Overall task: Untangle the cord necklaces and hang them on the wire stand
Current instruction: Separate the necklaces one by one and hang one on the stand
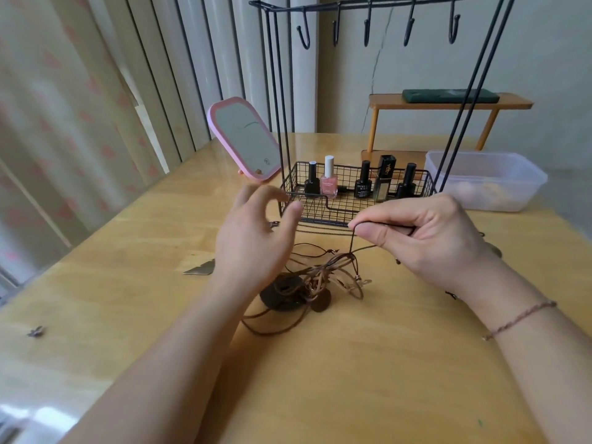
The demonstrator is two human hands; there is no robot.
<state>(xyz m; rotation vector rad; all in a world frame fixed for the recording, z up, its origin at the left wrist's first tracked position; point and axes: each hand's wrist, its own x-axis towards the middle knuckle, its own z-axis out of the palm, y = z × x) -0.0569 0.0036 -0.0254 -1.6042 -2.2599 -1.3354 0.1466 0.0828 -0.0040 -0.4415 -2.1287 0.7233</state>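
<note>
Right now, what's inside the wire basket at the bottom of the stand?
Five bottles stand in a row in the wire basket: three black bottles, one pink bottle, one tall dark one. The right hand hides the basket's front right corner.

Tangled cord necklaces before a bare black wire stand

The cord necklaces [317, 277], brown and dark strands knotted together with round dark pendants and small metal clasps, lie in a heap on the wooden table, just in front of the wire stand [355, 190]; one dark strand rises taut from the knot. The wire stand is upright, thin black rods rising from a mesh basket base to a top bar with a row of hooks [366, 30], all of them bare.
</note>
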